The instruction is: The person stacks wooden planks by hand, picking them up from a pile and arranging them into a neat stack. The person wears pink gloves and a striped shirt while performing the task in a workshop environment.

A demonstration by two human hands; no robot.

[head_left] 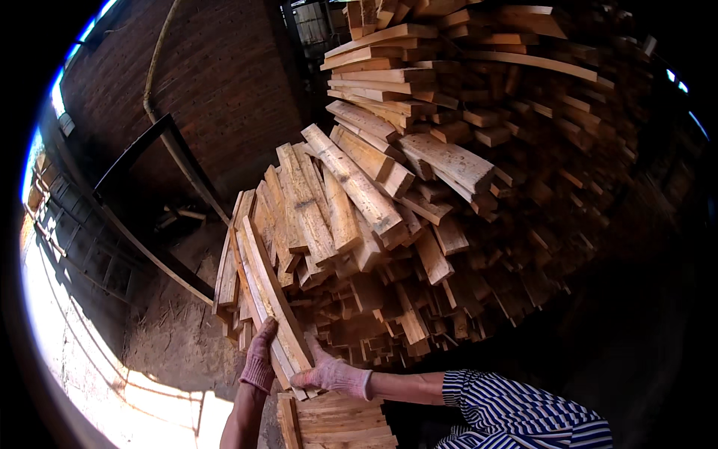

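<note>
Left hand: the left hand (259, 358), in a pink knit glove, is wrapped around the lower left edge of a bundle of planks (271, 299), fingers curled over the wood.
Right hand: the right hand (334, 372), in the same kind of glove, is pressed flat against the lower right face of the bundle, fingers spread and the thumb up along the wood; its forearm comes in from a blue-and-white striped sleeve (516, 411).
Grip: both hands clamp the bundle between them, one on each side of its lower end.
Planks held: several thin, slightly bowed boards held together, tilted, their upper ends leaning up and to the left against the woodpile (419, 187).
Where they are: at the front left foot of the woodpile, just above a low stack of short boards (344, 423) at the bottom edge.
Woodpile: rough pale planks stacked crosswise and unevenly, rising to the top of the view; the right part lies in deep shadow.
Surroundings: a brick wall (217, 82) behind on the left, a dark metal frame (142, 172) leaning before it, a dirt floor (172, 337) with sunlit patches at lower left.
</note>
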